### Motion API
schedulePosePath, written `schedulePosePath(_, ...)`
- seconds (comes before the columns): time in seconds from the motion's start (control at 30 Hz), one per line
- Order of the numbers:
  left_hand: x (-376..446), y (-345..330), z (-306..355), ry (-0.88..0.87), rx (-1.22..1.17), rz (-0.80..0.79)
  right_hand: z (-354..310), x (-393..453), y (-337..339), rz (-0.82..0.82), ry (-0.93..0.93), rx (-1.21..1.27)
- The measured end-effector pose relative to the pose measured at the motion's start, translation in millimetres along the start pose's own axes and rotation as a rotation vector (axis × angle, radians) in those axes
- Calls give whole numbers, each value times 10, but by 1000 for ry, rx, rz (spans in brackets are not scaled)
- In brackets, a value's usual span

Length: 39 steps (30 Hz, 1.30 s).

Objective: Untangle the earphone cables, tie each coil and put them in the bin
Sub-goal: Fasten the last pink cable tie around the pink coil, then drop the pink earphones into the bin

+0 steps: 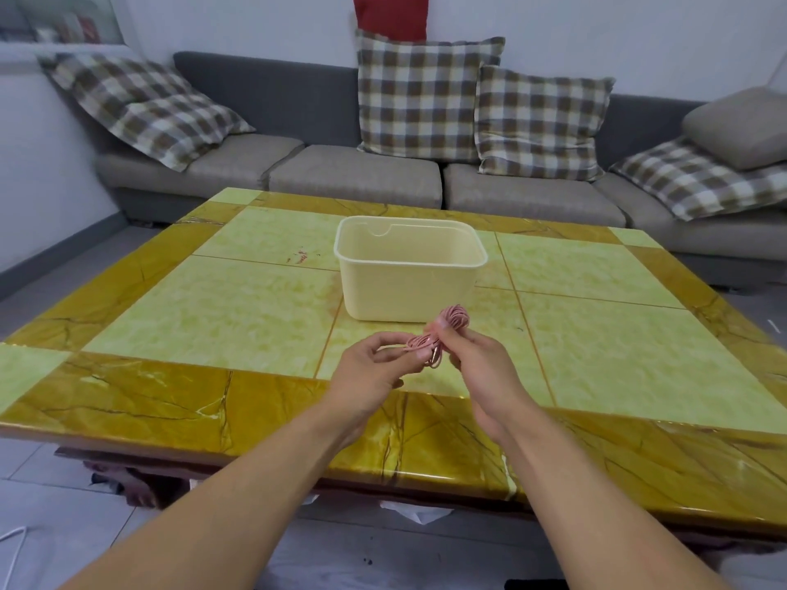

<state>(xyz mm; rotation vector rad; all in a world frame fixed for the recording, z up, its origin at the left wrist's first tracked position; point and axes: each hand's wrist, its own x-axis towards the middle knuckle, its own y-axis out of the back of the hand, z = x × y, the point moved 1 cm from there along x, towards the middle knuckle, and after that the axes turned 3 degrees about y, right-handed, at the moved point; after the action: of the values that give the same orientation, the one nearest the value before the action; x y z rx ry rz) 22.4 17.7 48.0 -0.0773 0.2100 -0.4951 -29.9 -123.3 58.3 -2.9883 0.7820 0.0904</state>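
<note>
Your left hand [374, 368] and right hand [481, 364] both pinch the pink earphone coil [443, 334], just before the cream bin [409, 287].

Counter [238, 300]: stone-look slab, marbled pale green panels inside a veined amber border, polished to a high gloss with light glare along the near edge. Bin [409, 287], standing on the counter: cream plastic, smooth, low satin sheen, walls plain. Earphone cable [455, 319], just in front of the bin: thin pink cord with a smooth, rubbery-looking jacket, matt. Sofa [357, 172], behind the counter: grey woven cloth, matt, slightly coarse. Cushions [419, 102] on the sofa: checked brown-and-cream fabric, soft and creased.
</note>
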Motion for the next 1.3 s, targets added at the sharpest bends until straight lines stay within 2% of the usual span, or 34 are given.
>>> schedulePosePath(0.1, 118, -49, 0, 37, -99, 115, -39, 102, 51, 123, 37, 177)
schedulePosePath(0.2, 383, -63, 141, 138, -236, 242, -127, 166, 134, 189, -27, 358)
schedulePosePath(0.4, 950, -57, 540, 270, -239, 318, -148, 157, 171, 106, -215, 466)
schedulePosePath(0.57, 1130, -45, 561, 305, -265, 364, -200, 224, 259, 35, -234, 468)
schedulePosePath(0.67, 986, -69, 445, 297, -194, 365, -253, 251, 280, 0, -175, 367)
schedulePosePath(0.77, 732, -60, 273, 317, -108, 272, -295, 250, 276, -21, -38, 198)
schedulePosePath(0.9, 402, -62, 167, 330, -84, 194, -315, 251, 287, 7, 150, -234)
schedulePosePath(1.07, -7, -78, 136, 367, -16, 86, -432, 261, 317, 90, 249, -603)
schedulePosePath(1.2, -204, -213, 52, 401, -18, 19, -384, 324, 209, 1, 288, -893)
schedulePosePath(1.3, -288, -324, 31, 408, -40, -24, -299, 400, 117, -32, 323, -1004)
